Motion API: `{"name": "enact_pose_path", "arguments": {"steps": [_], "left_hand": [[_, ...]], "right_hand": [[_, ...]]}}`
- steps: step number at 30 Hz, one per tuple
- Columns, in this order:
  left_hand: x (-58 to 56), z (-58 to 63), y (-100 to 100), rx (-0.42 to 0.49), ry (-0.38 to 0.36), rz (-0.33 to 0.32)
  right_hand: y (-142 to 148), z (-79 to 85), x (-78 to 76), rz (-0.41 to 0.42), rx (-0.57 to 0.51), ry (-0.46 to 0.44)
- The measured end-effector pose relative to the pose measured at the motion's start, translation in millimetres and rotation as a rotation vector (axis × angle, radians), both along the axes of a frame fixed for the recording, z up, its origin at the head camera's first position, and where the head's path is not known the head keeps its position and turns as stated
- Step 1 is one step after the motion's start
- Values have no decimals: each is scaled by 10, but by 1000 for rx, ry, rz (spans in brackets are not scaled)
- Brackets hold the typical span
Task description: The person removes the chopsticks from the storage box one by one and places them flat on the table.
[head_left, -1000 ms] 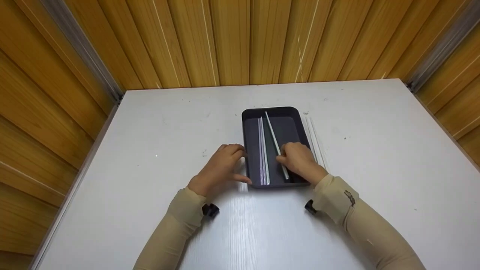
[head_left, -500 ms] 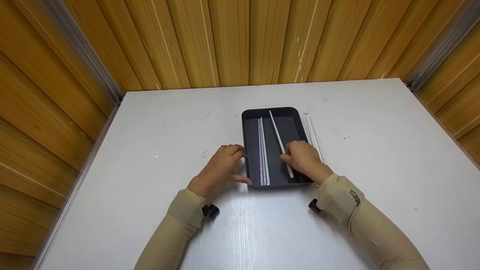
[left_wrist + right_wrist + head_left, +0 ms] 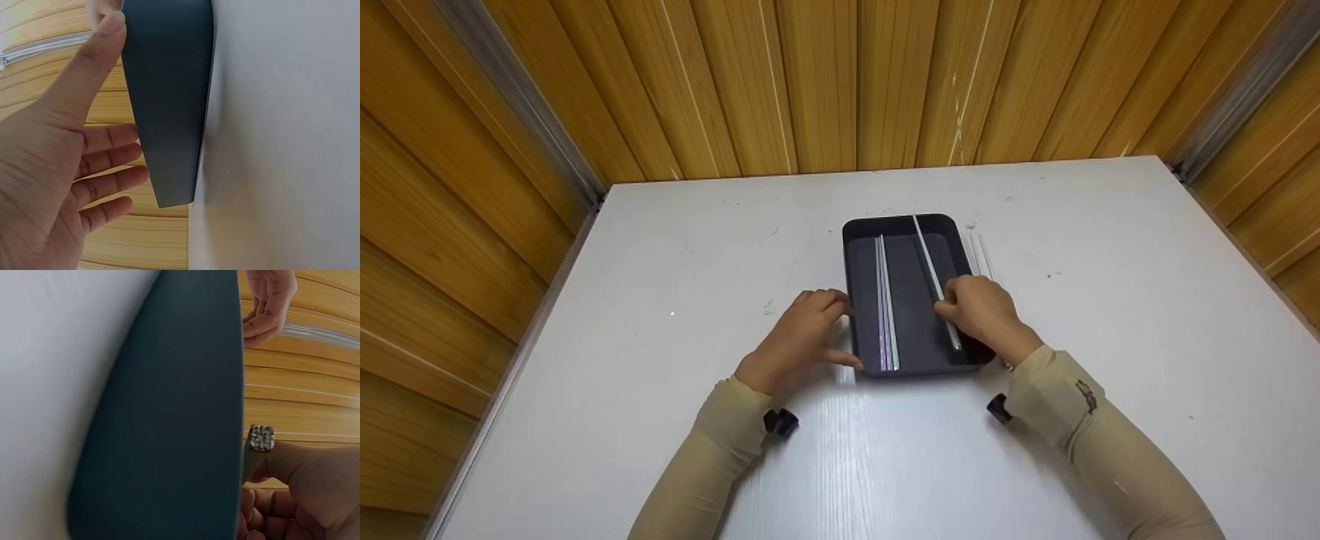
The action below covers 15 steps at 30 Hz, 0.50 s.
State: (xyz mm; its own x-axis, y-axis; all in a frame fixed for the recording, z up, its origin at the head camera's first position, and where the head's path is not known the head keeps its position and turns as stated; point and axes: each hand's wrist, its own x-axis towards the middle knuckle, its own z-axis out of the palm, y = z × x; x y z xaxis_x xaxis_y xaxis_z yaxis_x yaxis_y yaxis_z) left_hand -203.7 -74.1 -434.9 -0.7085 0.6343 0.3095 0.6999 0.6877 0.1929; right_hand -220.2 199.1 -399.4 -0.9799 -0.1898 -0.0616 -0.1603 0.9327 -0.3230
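A dark, shallow rectangular tray (image 3: 913, 322) stands on the white table. My right hand (image 3: 979, 309), over the tray's right side, grips a silver chopstick (image 3: 928, 259) between thumb and curled fingers. The chopstick slants, its thin end reaching the far rim. In the right wrist view its thick square end (image 3: 262, 437) has a patterned face. Several purple and silver chopsticks (image 3: 887, 307) lie side by side along the tray's left half. Against the tray's left wall rest the spread fingertips of my left hand (image 3: 806, 324), thumb at the near corner.
Thin pale sticks (image 3: 981, 255) lie on the white table (image 3: 720, 255) just right of the tray, partly hidden by my right hand. Wood-panelled walls (image 3: 825, 82) close off the back and both sides.
My right hand has moved rightward and slightly away with the chopstick, which now lies farther from the other chopsticks. My left hand and the tray have stayed in place.
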Motion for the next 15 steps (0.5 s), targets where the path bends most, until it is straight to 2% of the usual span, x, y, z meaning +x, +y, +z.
{"name": "enact_pose_path", "arguments": {"steps": [10,15], "left_hand": [[-12,19,13,-11,-3,-8],[-25,15,13,-9,21,-18]], "right_hand": [[120,43,4,-21,-5,-15],[178,57,9,-29,-9,-8]]}}
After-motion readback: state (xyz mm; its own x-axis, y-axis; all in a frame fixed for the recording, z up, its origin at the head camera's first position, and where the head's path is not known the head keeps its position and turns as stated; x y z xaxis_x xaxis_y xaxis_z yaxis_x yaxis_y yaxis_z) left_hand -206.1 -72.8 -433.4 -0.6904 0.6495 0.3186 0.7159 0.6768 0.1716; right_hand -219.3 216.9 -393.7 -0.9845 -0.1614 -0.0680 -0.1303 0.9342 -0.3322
